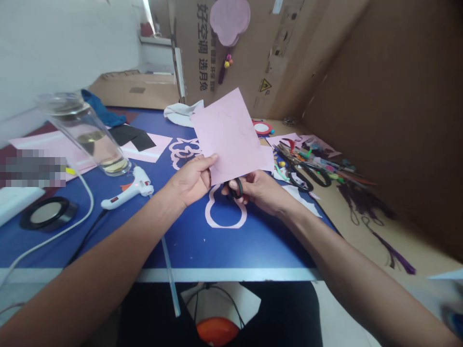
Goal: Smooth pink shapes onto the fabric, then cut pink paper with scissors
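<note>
My left hand [193,180] pinches a sheet of pink paper [227,132] by its lower left edge, thumb on top. Faint outline marks show on the sheet, which is raised above the blue table. My right hand [258,190] grips black-handled scissors [236,188] under the lower edge of the sheet; their blades are hidden behind the paper. Below both hands a rounded pink paper frame [226,224] lies flat. More pink cut-out outlines [181,152] lie behind my left hand, partly covered by the sheet.
On the left stand a glass bottle [104,152], a white glue gun [130,188] and a roll of tape [48,212]. A glue stick [170,274] overhangs the table's front edge. Craft tools, another pair of scissors [316,174] and tassels [394,253] lie right. Cardboard walls [390,96] enclose the back and right.
</note>
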A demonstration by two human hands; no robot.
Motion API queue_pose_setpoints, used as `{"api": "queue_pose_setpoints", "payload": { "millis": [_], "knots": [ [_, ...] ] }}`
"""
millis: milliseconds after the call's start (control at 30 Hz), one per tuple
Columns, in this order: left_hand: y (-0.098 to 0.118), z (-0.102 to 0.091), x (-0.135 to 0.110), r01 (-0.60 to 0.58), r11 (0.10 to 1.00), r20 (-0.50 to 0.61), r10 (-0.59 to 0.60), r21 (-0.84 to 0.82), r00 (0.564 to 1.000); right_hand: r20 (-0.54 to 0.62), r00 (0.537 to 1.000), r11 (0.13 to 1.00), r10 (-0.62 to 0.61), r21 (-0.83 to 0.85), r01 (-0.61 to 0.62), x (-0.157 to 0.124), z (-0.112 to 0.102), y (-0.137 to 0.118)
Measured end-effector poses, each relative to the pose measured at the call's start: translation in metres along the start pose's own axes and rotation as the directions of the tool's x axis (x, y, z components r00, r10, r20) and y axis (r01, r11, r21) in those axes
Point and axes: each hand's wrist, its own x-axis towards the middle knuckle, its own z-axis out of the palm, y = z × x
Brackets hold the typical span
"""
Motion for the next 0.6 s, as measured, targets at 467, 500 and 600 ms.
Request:
{"api": "queue_pose_setpoints", "payload": {
  "millis": [467, 500, 600],
  "knots": [
    [0.024, -0.006, 0.001, -0.121, 0.992, -0.141, 0.115, -0.031, 0.983, -0.072, 0.997, 0.998, 0.004, -0.061, -0.008, -0.008, -0.007, -0.012],
    [0.030, -0.008, 0.001, -0.166, 0.985, -0.163, 0.158, -0.036, 0.974, -0.101, 0.995, 0.994, -0.023, -0.107, 0.012, -0.009, -0.009, -0.012],
    [0.043, -0.015, 0.003, -0.254, 0.966, -0.212, 0.239, -0.043, 0.948, -0.083, 0.995, 0.952, -0.058, -0.305, 0.030, -0.013, -0.015, -0.013]
  ]
}}
